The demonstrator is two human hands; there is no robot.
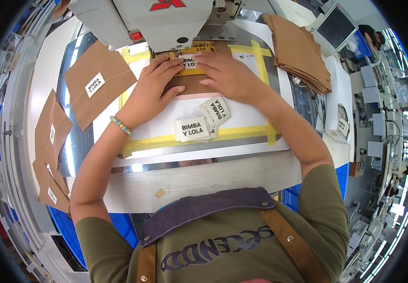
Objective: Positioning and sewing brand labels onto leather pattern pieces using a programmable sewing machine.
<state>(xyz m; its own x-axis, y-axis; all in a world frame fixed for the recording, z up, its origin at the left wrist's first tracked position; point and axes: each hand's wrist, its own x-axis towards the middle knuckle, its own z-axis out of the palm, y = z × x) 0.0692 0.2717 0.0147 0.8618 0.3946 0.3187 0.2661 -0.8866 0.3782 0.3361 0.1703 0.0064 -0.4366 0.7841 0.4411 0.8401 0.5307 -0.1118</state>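
My left hand and my right hand rest fingers down on a brown piece beneath the sewing machine head. A white label with black print lies between my fingertips, within a yellow guide; my right fingers touch it. My left fingers are bent a little and apart, on the guide's left side. The needle area is too small to make out. Below my hands, loose white labels overlap on a white board edged with yellow tape.
Brown pieces with labels, joined by thread, spread at the left. A brown stack sits back right, near a screen and a white holder with labels. The table's front edge is before me. Co-workers appear at far right.
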